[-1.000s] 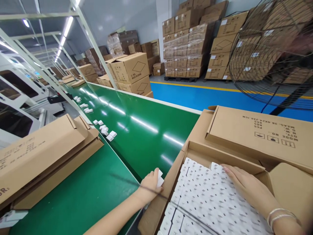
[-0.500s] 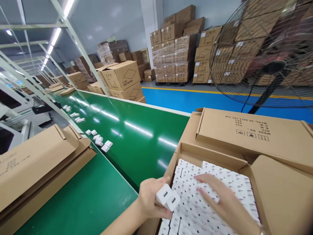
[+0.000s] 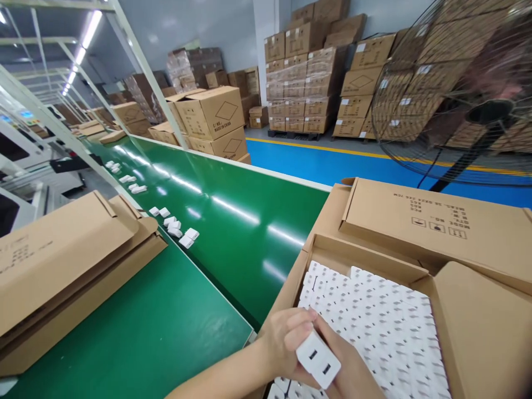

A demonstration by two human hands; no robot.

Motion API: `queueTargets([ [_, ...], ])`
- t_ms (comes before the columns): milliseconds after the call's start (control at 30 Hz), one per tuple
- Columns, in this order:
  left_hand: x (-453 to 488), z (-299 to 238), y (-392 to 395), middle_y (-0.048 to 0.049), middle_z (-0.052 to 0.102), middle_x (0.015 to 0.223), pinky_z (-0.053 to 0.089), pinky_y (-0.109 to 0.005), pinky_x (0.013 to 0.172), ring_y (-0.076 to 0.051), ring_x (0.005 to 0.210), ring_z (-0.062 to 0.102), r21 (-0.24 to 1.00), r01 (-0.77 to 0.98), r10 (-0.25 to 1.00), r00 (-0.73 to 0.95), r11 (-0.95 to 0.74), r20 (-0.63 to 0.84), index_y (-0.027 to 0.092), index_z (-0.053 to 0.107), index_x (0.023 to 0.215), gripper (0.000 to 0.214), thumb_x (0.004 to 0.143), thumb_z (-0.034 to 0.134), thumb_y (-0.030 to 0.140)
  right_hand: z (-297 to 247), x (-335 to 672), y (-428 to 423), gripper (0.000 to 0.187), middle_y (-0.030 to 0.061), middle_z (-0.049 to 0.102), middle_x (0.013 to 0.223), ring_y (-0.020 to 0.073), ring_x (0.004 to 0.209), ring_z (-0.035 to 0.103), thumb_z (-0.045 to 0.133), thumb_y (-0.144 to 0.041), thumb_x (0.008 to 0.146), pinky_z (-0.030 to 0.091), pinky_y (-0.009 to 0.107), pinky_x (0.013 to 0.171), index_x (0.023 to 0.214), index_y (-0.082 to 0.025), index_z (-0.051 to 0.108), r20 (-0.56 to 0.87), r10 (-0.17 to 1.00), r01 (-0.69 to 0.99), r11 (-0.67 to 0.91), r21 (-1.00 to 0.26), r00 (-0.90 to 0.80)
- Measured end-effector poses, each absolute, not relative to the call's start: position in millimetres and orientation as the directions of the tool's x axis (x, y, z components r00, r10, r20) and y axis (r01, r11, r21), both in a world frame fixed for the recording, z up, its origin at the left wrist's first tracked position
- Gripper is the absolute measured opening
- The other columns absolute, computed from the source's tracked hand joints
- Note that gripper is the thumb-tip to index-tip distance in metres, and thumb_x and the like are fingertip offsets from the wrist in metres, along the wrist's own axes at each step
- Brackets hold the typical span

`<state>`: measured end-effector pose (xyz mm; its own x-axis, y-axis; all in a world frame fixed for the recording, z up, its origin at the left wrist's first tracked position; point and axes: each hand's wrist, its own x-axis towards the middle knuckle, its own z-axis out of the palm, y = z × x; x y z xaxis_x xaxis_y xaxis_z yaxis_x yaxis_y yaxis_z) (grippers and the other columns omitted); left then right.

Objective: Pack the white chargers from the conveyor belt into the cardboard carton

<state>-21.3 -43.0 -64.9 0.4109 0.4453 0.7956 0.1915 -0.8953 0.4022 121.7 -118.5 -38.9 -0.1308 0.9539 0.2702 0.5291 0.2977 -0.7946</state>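
Observation:
My left hand (image 3: 282,341) is closed around a small white charger block (image 3: 318,359) at the bottom centre. My right hand (image 3: 347,368) comes in from below, and its fingers grip the same block on its right side. Both hands hover over the near left corner of an open cardboard box (image 3: 469,327) packed with rows of the same white chargers (image 3: 374,318), socket faces up.
A green conveyor belt (image 3: 233,221) runs away to the left, with several loose white chargers (image 3: 178,230) along its near edge. Flattened cartons (image 3: 70,260) lie at left. A large standing fan (image 3: 461,88) and stacked cartons (image 3: 311,83) stand beyond the blue floor.
My left hand brought the charger from the belt edge over the box. My right hand left the packed rows and now grips the block too.

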Motion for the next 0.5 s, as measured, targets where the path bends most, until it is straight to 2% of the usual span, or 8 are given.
queueTargets([
  [67,-22,-54,-44,-0.0143,0.065,0.114,0.060,-0.035,0.082,-0.026,0.095,0.070,0.357,0.116,0.373,0.393,-0.927,0.840,0.020,0.020,0.146,0.093,0.077,0.061,0.068,-35,121,-121,0.067,0.0144,0.067,0.127,0.0318,0.111,0.065,0.049,-0.024,0.085,0.059,0.044,0.086,0.148,-0.023,0.025,0.207,0.970,0.517,0.242,-0.821,-0.125],
  [133,-21,-44,-44,-0.0172,0.062,0.119,0.059,-0.036,0.086,-0.028,0.103,0.068,0.367,0.092,0.372,0.394,-0.926,0.840,0.017,0.020,0.146,0.090,0.080,0.058,0.065,-32,122,-122,0.064,0.0130,0.068,0.125,0.0316,0.109,0.066,0.051,-0.026,0.084,0.059,0.043,0.086,0.145,-0.024,0.031,0.173,0.978,0.506,0.209,-0.837,-0.119],
  [300,-18,-35,-45,-0.0180,0.058,0.130,0.059,-0.037,0.088,-0.030,0.111,0.065,0.443,0.038,0.409,0.458,-0.896,0.789,0.019,0.014,0.148,0.086,0.082,0.057,0.051,-35,124,-125,0.057,0.0139,0.066,0.127,0.0310,0.106,0.068,0.049,-0.030,0.085,0.059,0.042,0.085,0.140,-0.023,0.037,0.149,0.988,0.506,0.153,-0.849,-0.048],
  [500,-20,-36,-43,-0.0164,0.061,0.126,0.058,-0.036,0.091,-0.029,0.111,0.065,0.449,0.039,0.404,0.513,-0.893,0.757,0.020,0.010,0.148,0.093,0.080,0.061,0.056,-34,121,-127,0.052,0.0174,0.068,0.117,0.0334,0.098,0.069,0.040,-0.030,0.091,0.059,0.049,0.079,0.142,-0.022,0.034,0.195,0.979,0.533,0.196,-0.823,-0.058],
])
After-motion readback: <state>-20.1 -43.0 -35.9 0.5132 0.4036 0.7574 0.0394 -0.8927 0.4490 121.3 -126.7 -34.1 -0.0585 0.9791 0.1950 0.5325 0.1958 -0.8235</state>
